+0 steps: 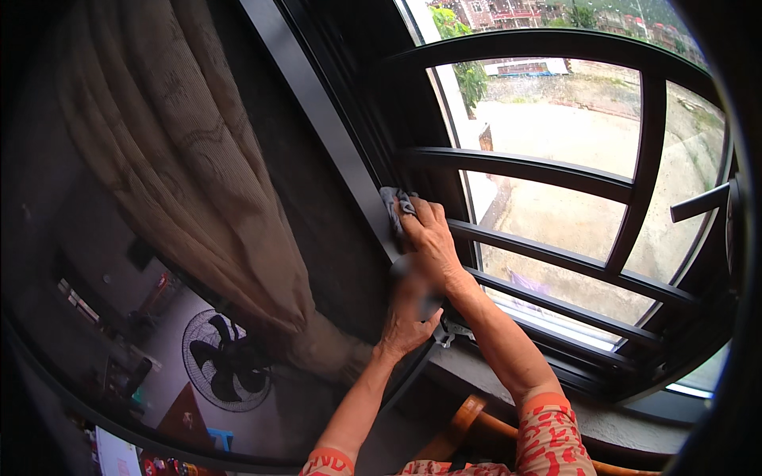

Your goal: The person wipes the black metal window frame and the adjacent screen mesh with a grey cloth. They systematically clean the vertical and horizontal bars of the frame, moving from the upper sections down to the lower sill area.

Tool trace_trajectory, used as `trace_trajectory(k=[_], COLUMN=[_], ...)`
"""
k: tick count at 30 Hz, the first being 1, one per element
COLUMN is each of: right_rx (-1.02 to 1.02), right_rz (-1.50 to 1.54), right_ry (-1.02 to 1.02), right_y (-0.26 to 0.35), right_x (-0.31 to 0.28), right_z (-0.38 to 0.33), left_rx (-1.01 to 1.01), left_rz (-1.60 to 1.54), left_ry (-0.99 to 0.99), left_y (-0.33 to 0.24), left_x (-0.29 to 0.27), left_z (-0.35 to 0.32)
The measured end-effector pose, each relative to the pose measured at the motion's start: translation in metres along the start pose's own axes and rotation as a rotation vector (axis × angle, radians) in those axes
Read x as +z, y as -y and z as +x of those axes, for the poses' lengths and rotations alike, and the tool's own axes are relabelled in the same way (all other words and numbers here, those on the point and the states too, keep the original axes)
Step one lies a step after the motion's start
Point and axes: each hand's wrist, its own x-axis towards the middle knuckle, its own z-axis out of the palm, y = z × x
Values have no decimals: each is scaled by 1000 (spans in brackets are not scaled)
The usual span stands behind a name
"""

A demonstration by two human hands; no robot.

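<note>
My right hand [429, 234] presses a crumpled grey cloth [394, 205] against the dark window frame [349, 163], fingers bent over it. Just below and to the left, my left hand [403, 325] is at the lower part of the same frame edge, close to my right wrist. A blurred patch covers most of its fingers; only the thumb side shows plainly, so what it grips, if anything, is hidden. A pale scrap [454, 333] lies beside the left thumb, at the bottom of the window track.
Dark window bars [556, 174] cross the opening on the right, with a handle [698, 203] at the far right. A brown curtain [214, 159] and a fan [226, 361] appear in the dark pane at left. A wooden chair back [468, 414] stands below the grey sill [492, 381].
</note>
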Motion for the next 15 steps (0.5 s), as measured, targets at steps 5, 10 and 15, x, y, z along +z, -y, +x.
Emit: trace_trajectory(k=[5, 10, 15], right_rx=[173, -34, -76], right_rz=[89, -93, -310], right_ry=[217, -231, -144], right_y=[0, 16, -4], right_x=[-6, -5, 10], right_z=[-16, 20, 24], left_rx=[-134, -59, -67], left_rz=[-24, 8, -2], left_ry=[29, -21, 13], left_y=[-1, -3, -4], left_x=[1, -3, -2], left_z=[-2, -2, 0])
